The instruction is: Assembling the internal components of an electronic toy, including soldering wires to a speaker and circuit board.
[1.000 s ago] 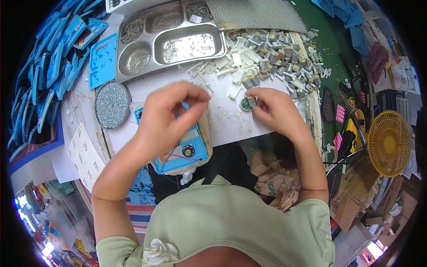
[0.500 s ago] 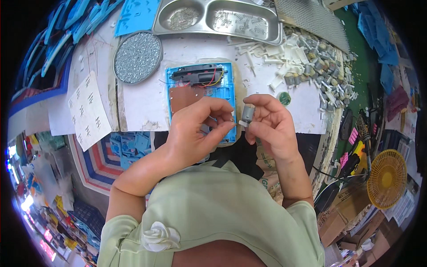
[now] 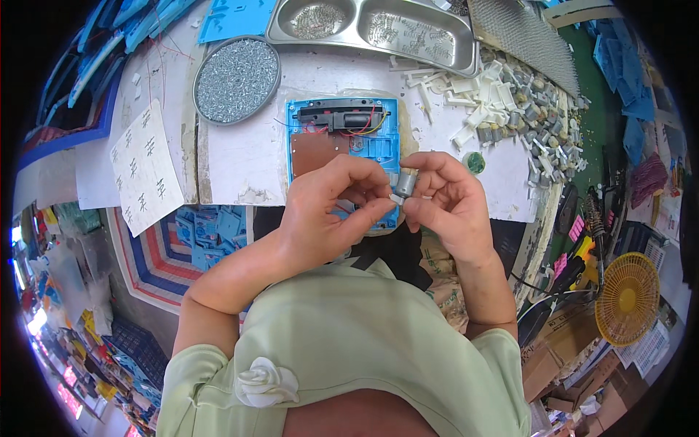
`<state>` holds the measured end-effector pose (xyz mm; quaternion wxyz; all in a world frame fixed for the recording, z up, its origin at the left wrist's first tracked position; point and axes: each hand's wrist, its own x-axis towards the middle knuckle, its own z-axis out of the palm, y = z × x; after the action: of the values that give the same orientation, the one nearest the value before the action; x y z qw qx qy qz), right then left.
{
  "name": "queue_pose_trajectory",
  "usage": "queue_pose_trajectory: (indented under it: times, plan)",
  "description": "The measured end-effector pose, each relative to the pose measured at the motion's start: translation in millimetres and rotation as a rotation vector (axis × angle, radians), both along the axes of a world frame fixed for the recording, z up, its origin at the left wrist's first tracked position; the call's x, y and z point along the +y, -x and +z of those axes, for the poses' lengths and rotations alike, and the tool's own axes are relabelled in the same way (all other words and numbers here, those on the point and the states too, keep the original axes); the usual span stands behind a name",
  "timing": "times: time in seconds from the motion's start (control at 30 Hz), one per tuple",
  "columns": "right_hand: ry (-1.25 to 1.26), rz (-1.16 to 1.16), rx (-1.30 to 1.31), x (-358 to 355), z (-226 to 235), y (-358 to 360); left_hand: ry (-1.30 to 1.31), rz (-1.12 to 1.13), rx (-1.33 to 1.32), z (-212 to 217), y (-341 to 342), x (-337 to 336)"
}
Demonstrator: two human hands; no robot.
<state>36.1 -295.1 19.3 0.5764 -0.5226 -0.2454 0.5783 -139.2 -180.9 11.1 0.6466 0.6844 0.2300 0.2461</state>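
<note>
In front of my chest, a small silver motor (image 3: 406, 182) is pinched between the thumb and index finger of my right hand (image 3: 455, 211), its long side near upright. A small white plastic piece (image 3: 397, 198) sits at its lower end. The thumb and fingertips of my left hand (image 3: 324, 207) close on that piece; whether it is fixed to the motor I cannot tell. Just beyond my hands lies an open blue plastic housing (image 3: 393, 131), partly covered by them. It holds a brown board (image 3: 309, 154), a black motor unit (image 3: 353, 121) and thin red and yellow wires.
A round dish of small screws (image 3: 237, 80) stands at the far left beside a paper sheet (image 3: 147, 171). A metal compartment tray (image 3: 349, 38) is at the back. White plastic parts (image 3: 477, 98) and a pile of motors (image 3: 535, 135) cover the right, near a green round piece (image 3: 475, 162).
The view has shifted, so the table things appear further right. My two hands stay close together, and the motor now leans slightly, with the left fingertips still at its lower end.
</note>
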Motion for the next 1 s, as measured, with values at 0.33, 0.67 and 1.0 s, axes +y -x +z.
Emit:
queue_pose_trajectory:
  times: [0.33, 0.67, 1.0]
  plan:
    - [-0.616, 0.015, -1.176, 14.0, 1.7, -4.4, -0.333, 0.000, -0.120, -7.0, 2.5, 13.4]
    - [-0.676, -0.095, -1.226, 11.5, -10.9, 9.5, -0.561, 0.070, -0.064, -5.4, 8.2, 10.6]
    - [-0.442, -0.262, -1.092, -5.8, -23.1, -17.6, -0.779, 0.152, 0.161, -5.1, 1.9, 54.7]
